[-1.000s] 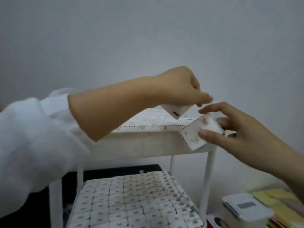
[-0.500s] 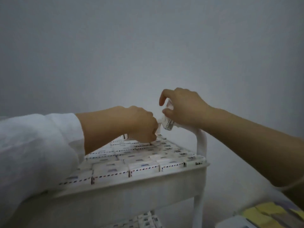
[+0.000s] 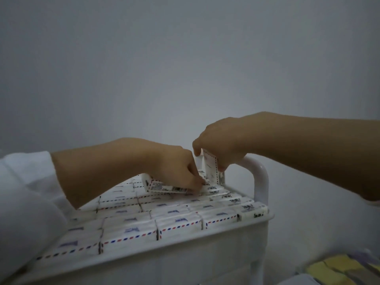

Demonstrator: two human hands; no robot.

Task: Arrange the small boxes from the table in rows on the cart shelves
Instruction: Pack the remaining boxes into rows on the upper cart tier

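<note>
Grips a box in the left fingers, tilted, one end raised and the other down on the packed rows. Pinches a second box upright in the right fingers, just beside the first, at the far corner of the top shelf by the white handle. Reaches in over the near rows from both sides.

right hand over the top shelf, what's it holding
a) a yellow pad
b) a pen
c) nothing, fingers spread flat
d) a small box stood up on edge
d: the right hand pinches a small box that stands upright on its edge at the far corner of the top shelf.
</note>
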